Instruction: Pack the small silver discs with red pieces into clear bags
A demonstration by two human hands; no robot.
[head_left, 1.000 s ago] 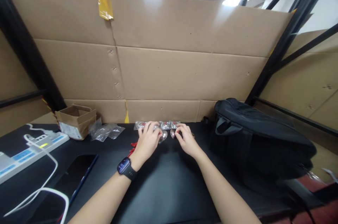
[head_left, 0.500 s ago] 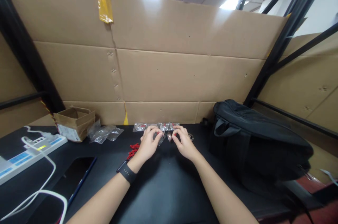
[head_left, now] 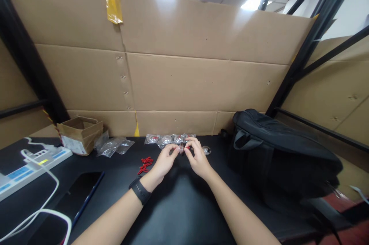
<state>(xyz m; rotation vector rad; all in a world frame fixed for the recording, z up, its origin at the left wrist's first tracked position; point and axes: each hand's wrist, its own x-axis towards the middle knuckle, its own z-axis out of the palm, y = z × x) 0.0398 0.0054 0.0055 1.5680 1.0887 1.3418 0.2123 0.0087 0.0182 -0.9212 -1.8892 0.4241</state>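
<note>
Between my two hands is a small round metal disc (head_left: 181, 148), turned nearly edge-on, with a bit of red cord at it. My left hand (head_left: 166, 159) pinches a small clear plastic bag at the disc's left side; the fingers hide most of the bag. My right hand (head_left: 198, 159) is closed with thumb and fingertips on the disc and its red cord. Whether the disc is inside the bag I cannot tell. Just behind lie several bagged discs (head_left: 166, 139) in a row. Another bare metal disc (head_left: 206, 150) lies right of my right hand, and red cords (head_left: 145, 165) lie left.
On the left are a power strip (head_left: 34, 166) with white cables, a dark phone (head_left: 77, 195), an opened cardboard box (head_left: 80, 135) and crumpled clear bags (head_left: 113, 146). A black bag (head_left: 282, 156) stands on the right. A cardboard wall (head_left: 178, 83) closes off the back.
My hands have come closer together. The disc in my right hand has moved left to meet the clear bag in my left hand. The bare disc at the right is less covered now.
</note>
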